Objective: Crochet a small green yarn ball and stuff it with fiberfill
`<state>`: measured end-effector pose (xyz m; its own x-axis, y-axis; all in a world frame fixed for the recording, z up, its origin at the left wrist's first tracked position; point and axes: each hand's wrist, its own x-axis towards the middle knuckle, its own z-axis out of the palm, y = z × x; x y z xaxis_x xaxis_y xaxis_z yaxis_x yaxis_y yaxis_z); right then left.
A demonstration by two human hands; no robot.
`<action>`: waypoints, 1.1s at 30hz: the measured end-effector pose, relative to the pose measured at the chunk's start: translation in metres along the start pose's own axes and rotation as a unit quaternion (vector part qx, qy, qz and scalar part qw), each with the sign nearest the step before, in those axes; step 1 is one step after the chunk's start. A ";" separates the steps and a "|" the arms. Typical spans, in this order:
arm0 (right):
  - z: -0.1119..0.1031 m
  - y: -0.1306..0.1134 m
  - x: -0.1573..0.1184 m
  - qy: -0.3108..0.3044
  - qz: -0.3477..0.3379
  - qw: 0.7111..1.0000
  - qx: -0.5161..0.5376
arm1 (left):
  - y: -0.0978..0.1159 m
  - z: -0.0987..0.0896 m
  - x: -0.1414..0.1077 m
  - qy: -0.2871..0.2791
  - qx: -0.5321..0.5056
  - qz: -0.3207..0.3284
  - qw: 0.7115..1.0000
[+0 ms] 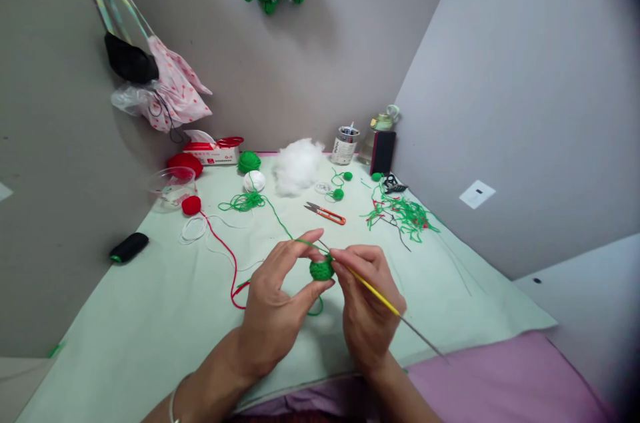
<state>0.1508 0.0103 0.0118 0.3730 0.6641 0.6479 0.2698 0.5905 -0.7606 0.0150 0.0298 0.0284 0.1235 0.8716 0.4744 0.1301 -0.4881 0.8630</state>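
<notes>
Between the thumb and fingers of my left hand [280, 293] is a small round green crochet piece [321, 269]. Green yarn [280, 220] runs over my left index finger back to a loose green tangle [245, 201]. My right hand [369, 300] grips a crochet hook [373, 290] by its yellow handle, with its thin metal tip at the top of the green piece. The hook's other metal end sticks out toward the lower right. A loop of green yarn [319, 308] hangs below the piece. Whether the hook sits inside a stitch I cannot tell.
Orange-handled thread snips [326, 213] lie beyond my hands. White stuffing [299, 166] is piled at the back. Red yarn [233, 263] trails from a small red ball [191, 205] at left. Green and red yarn scraps [407, 213] lie at right, near a phone [383, 152] propped upright.
</notes>
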 end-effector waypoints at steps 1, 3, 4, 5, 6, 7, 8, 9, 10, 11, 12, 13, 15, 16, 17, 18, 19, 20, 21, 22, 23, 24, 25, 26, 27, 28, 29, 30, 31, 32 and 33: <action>-0.001 0.000 -0.002 0.008 -0.020 1.000 -0.006 | 0.002 0.000 0.001 -0.005 -0.024 -0.027 0.999; -0.001 0.000 -0.005 0.010 -0.027 0.999 0.014 | 0.005 -0.002 0.002 -0.007 -0.068 -0.072 0.995; -0.002 0.001 -0.006 0.008 -0.016 0.999 0.036 | 0.006 -0.002 0.003 -0.006 -0.088 -0.092 0.992; -0.002 0.002 -0.006 0.005 0.001 0.998 0.062 | 0.006 -0.002 0.004 -0.006 -0.105 -0.110 0.988; -0.002 0.003 -0.006 0.002 0.024 0.996 0.091 | 0.006 -0.003 0.005 -0.006 -0.117 -0.126 0.985; -0.003 0.004 -0.004 -0.004 0.048 0.992 0.120 | 0.006 -0.003 0.005 -0.007 -0.126 -0.139 0.982; -0.003 0.004 -0.002 -0.012 0.072 0.986 0.148 | 0.005 -0.003 0.005 -0.008 -0.130 -0.150 0.980; -0.004 0.004 0.000 -0.022 0.096 0.980 0.173 | 0.005 -0.003 0.005 -0.008 -0.133 -0.158 0.978; -0.005 0.003 0.003 -0.035 0.116 0.973 0.195 | 0.004 -0.003 0.005 -0.009 -0.135 -0.163 0.977; -0.007 0.002 0.007 -0.047 0.134 0.966 0.214 | 0.003 -0.003 0.004 -0.009 -0.137 -0.166 0.976; -0.008 0.001 0.010 -0.057 0.149 0.960 0.230 | 0.002 -0.003 0.004 -0.011 -0.142 -0.168 0.975; -0.009 -0.001 0.013 -0.067 0.162 0.954 0.243 | 0.001 -0.004 0.004 -0.014 -0.147 -0.171 0.974; -0.012 -0.003 0.016 -0.080 0.180 0.946 0.258 | 0.001 -0.004 0.003 -0.022 -0.157 -0.176 0.971; -0.014 -0.004 0.016 -0.086 0.181 0.945 0.258 | 0.000 -0.004 0.002 -0.023 -0.160 -0.178 0.971; -0.015 -0.004 0.015 -0.090 0.174 0.949 0.248 | 0.000 -0.004 0.002 -0.022 -0.161 -0.181 0.970; -0.015 -0.004 0.012 -0.092 0.159 0.957 0.224 | 0.000 -0.004 0.001 -0.017 -0.162 -0.184 0.969; -0.016 -0.004 0.008 -0.092 0.134 0.969 0.186 | 0.001 -0.003 0.000 -0.010 -0.163 -0.187 0.969; -0.016 -0.004 0.004 -0.091 0.102 0.981 0.137 | 0.001 -0.002 -0.001 -0.003 -0.166 -0.190 0.968; -0.017 -0.004 0.000 -0.085 0.064 0.991 0.082 | 0.001 0.000 -0.002 0.002 -0.174 -0.195 0.965; -0.016 -0.004 -0.005 -0.077 0.022 0.996 0.031 | 0.001 0.001 -0.004 0.002 -0.189 -0.202 0.961; -0.016 -0.003 -0.009 -0.067 -0.018 0.998 -0.008 | 0.002 0.003 -0.005 -0.003 -0.210 -0.211 0.955; -0.016 -0.003 -0.012 -0.056 -0.053 0.997 -0.030 | 0.003 0.004 -0.006 -0.011 -0.234 -0.222 0.947; -0.016 -0.002 -0.014 -0.049 -0.074 0.995 -0.038 | 0.003 0.005 -0.007 -0.023 -0.257 -0.233 0.938; -0.016 -0.002 -0.014 -0.047 -0.077 0.995 -0.033 | 0.004 0.006 -0.007 -0.035 -0.278 -0.243 0.929; -0.016 -0.001 -0.014 -0.050 -0.065 0.996 -0.016 | 0.004 0.005 -0.006 -0.046 -0.296 -0.250 0.921; -0.017 0.000 -0.012 -0.057 -0.041 0.998 0.011 | 0.004 0.005 -0.006 -0.055 -0.306 -0.253 0.916; -0.017 0.002 -0.010 -0.063 -0.010 0.997 0.045 | 0.004 0.004 -0.005 -0.061 -0.307 -0.253 0.915; -0.018 0.003 -0.007 -0.071 0.020 0.994 0.081 | 0.004 0.002 -0.004 -0.066 -0.302 -0.250 0.918; -0.018 0.004 -0.004 -0.077 0.046 0.989 0.119 | 0.004 0.000 -0.003 -0.069 -0.290 -0.244 0.923; -0.018 0.005 -0.001 -0.083 0.066 0.982 0.153 | 0.004 -0.001 -0.002 -0.072 -0.275 -0.235 0.930; -0.018 0.006 0.002 -0.088 0.082 0.976 0.182 | 0.004 -0.003 -0.001 -0.076 -0.258 -0.224 0.937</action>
<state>0.1693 0.0066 0.0081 0.2186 0.8132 0.5393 -0.1263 0.5717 -0.8107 0.0123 0.0273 0.0323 0.3148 0.9479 0.0481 -0.2857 0.0464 0.9572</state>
